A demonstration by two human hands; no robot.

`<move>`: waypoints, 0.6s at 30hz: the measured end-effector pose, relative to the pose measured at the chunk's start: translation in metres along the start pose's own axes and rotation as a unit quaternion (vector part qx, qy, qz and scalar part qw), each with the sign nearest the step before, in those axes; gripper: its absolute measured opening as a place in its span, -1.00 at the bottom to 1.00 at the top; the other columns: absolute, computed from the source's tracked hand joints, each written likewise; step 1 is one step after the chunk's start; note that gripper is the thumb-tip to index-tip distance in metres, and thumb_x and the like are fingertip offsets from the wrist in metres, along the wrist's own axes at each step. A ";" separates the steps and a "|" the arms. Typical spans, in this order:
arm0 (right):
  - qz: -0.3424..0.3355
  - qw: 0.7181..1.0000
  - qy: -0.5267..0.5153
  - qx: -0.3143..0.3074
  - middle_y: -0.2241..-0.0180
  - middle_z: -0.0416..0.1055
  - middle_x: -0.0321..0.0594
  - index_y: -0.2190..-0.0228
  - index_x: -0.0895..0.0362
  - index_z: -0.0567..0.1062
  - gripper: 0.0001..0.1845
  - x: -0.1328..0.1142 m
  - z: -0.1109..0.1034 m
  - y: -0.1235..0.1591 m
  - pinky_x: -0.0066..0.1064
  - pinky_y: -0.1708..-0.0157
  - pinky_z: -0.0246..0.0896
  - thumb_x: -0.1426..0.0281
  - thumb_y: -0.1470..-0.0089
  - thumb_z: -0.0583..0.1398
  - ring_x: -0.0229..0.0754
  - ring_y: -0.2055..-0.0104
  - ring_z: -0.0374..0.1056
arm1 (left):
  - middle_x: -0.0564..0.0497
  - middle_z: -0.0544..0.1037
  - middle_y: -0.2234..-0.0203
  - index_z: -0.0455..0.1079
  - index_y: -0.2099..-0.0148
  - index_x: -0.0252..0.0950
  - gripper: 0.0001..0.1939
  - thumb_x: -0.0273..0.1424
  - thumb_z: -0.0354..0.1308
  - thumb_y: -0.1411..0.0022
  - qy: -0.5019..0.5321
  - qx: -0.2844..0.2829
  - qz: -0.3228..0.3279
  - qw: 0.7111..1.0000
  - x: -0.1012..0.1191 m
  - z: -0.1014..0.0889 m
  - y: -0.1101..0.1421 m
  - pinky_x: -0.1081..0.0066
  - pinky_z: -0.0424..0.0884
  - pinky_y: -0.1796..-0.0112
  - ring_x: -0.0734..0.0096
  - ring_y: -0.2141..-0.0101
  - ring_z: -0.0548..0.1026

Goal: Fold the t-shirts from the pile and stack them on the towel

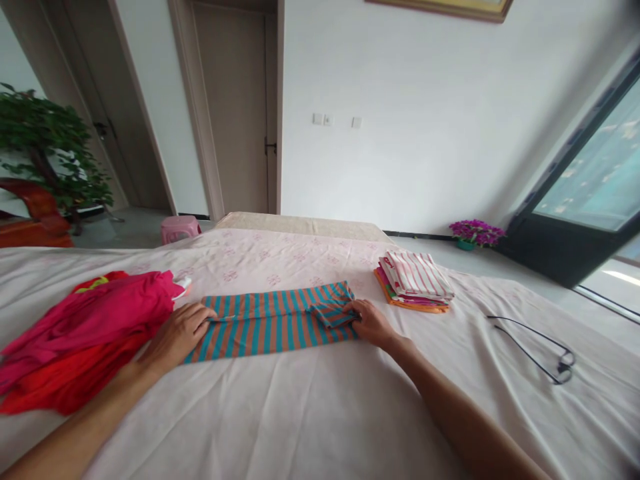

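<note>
A teal-and-brown striped garment [270, 333] lies folded into a long flat strip on the pale bedspread. At its left end, my left hand [187, 330] has its fingers closed on the upper edge. My right hand [370, 323] pinches the right end, where a small striped flap is folded inward over the strip. The fingertips of both hands are partly hidden by the cloth and knuckles. Left of my left hand is a loose heap of pink and red clothes [110, 320]. Beyond my right hand sits a neat stack of folded clothes [417, 280], a red-and-white striped one on top.
A pair of glasses [555, 353] rests unfolded on the bedspread [310, 427] at the right. Past the bed stand a pink stool [180, 229], a leafy plant [50, 147] and a pot of purple flowers [477, 232]. A white wall and doors rise behind.
</note>
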State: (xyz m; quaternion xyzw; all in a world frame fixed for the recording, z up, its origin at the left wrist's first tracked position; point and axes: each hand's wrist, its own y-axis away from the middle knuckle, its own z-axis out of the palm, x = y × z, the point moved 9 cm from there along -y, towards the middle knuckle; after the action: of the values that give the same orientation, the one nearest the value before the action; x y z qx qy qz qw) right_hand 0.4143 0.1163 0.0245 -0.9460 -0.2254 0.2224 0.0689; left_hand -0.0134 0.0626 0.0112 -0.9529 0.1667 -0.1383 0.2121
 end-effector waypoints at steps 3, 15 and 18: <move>-0.034 0.998 0.048 0.002 0.15 0.52 -0.22 0.11 0.04 0.57 -0.49 -0.011 0.004 0.001 -0.30 -0.01 0.17 0.52 0.14 0.13 -0.06 0.07 0.35 | 0.01 0.57 0.28 0.45 0.23 -0.16 -0.81 -0.42 0.00 -0.23 -0.014 -0.008 0.002 1.000 0.000 0.002 -0.001 0.26 0.36 0.08 0.26 0.19 0.50; -0.084 0.995 0.053 -0.006 0.22 0.51 -0.20 0.18 0.04 0.58 -0.58 -0.030 -0.004 0.025 -0.32 0.04 0.16 0.57 0.06 0.12 -0.08 0.13 0.35 | 0.00 0.57 0.29 0.45 0.22 -0.17 -0.78 -0.45 -0.03 -0.22 -0.009 -0.002 -0.016 1.000 0.004 -0.008 0.017 0.30 0.39 0.10 0.27 0.20 0.51; -0.093 0.994 0.025 0.047 0.26 0.51 -0.20 0.20 0.05 0.59 -0.60 -0.033 -0.016 0.027 -0.32 0.08 0.17 0.59 0.04 0.12 -0.09 0.16 0.35 | 0.00 0.57 0.27 0.45 0.21 -0.18 -0.78 -0.44 -0.03 -0.24 -0.009 0.035 -0.019 0.999 0.004 -0.016 0.018 0.30 0.39 0.09 0.28 0.18 0.52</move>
State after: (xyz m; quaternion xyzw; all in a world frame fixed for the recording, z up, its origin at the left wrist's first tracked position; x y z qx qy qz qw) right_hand 0.4063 0.0765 0.0452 -0.9220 -0.2994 0.2018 0.1395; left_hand -0.0197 0.0400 0.0182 -0.9491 0.1421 -0.1393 0.2441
